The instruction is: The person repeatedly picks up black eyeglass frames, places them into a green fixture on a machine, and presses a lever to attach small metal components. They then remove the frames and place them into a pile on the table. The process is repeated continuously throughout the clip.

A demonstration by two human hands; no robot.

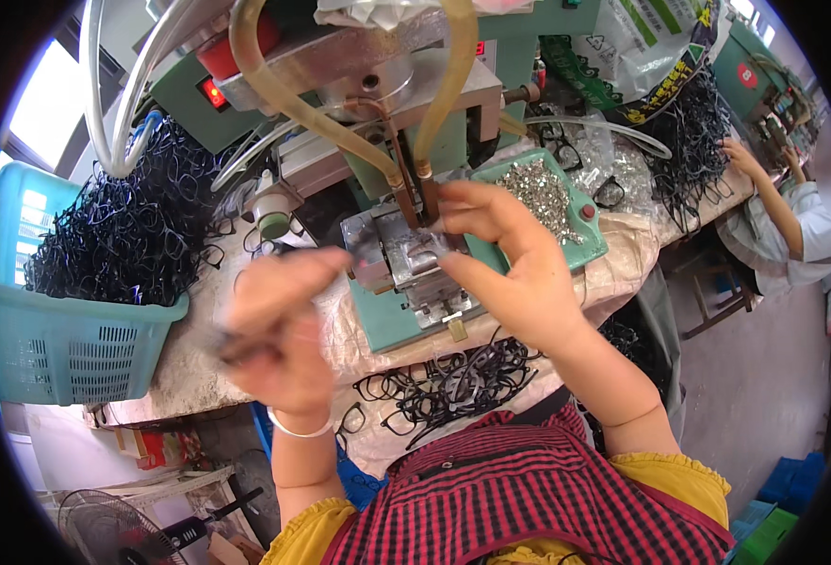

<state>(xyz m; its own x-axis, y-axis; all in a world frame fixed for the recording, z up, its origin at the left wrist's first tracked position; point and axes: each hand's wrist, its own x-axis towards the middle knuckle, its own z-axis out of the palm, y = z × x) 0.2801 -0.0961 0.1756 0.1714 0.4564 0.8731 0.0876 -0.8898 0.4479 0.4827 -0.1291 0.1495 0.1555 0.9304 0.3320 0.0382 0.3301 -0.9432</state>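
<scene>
My left hand (288, 330) is smeared by motion, just left of the machine's metal fixture. Its fingers look curled, and a dark blurred thing (238, 347) shows at its lower left; what it is I cannot make out. At the fixture's right side is my right hand (519, 264), thumb and fingers apart, with no held thing visible. Its fingertips are close to two copper-coloured electrodes (417, 202) fed by yellowish hoses. Below them sits the metal fixture (420, 256) on a green base (382, 325).
A blue basket (86, 344) heaped with dark glasses frames (123, 226) stands at left. Right of the fixture lies a green tray (580, 250) of small metal parts (540, 193). Loose black glasses frames (453, 386) lie in front. Another person's hand (743, 158) reaches toward a far-right frame pile.
</scene>
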